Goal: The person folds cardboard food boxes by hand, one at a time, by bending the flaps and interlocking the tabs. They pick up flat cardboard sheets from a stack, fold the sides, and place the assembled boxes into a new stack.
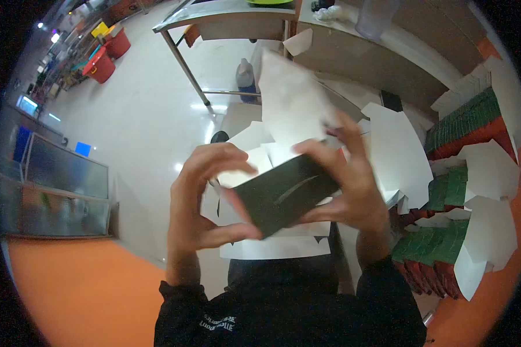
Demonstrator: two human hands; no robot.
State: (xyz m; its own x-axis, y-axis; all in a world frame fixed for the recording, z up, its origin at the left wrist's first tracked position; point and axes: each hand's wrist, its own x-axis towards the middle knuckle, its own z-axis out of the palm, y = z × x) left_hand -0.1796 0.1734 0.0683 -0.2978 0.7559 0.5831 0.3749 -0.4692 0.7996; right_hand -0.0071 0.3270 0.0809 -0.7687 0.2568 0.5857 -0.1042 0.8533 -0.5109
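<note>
My right hand (pixel 350 173) grips a dark green carton (pixel 289 196) at its right end, with the thumb below and the fingers above. My left hand (pixel 211 199) curves around the carton's left end; its thumb lies at the lower corner and its fingertips are by the upper edge. One end panel of the carton looks red. A large white flap (pixel 292 95), blurred, rises behind the carton and seems joined to it. White cardboard pieces (pixel 283 246) lie beneath my hands. The carton's inside is hidden from me.
Stacked green-and-red packs with white cardboard flaps (pixel 489 173) stand at the right. A metal-legged table (pixel 226 29) is ahead, with a bottle of blue liquid (pixel 246 81) near its leg. Red buckets (pixel 101 65) stand far left, above a glass-panelled cabinet (pixel 66 185).
</note>
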